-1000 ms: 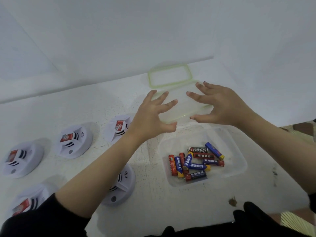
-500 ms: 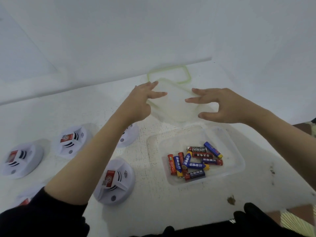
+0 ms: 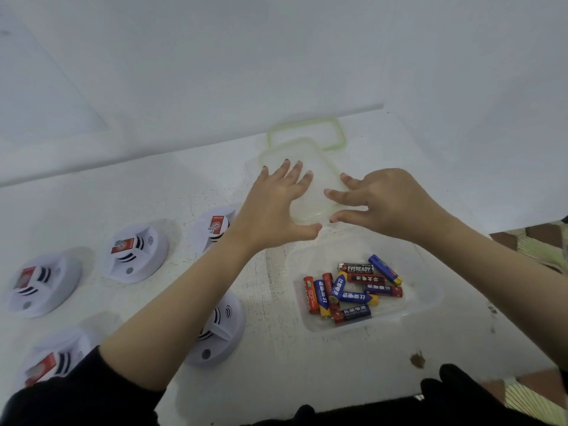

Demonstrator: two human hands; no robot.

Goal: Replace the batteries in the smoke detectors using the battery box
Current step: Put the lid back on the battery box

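Left hand [image 3: 270,207]: fingers spread straight, tips resting on the lid [image 3: 313,167].
Right hand [image 3: 387,204]: fingers splayed and loose, tips touching the lid's right edge.
Battery box [image 3: 427,284]: open on the table [image 3: 276,364], batteries [image 3: 350,290] inside, just nearside of the lid.
Smoke detectors [image 3: 138,253]: five, left of the box.

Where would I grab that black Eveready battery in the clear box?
Probably its middle, pinched across the barrel from straight above. The Eveready battery lies flat at the far edge of the batteries, uncovered, and the battery box is open on top with walls all round.
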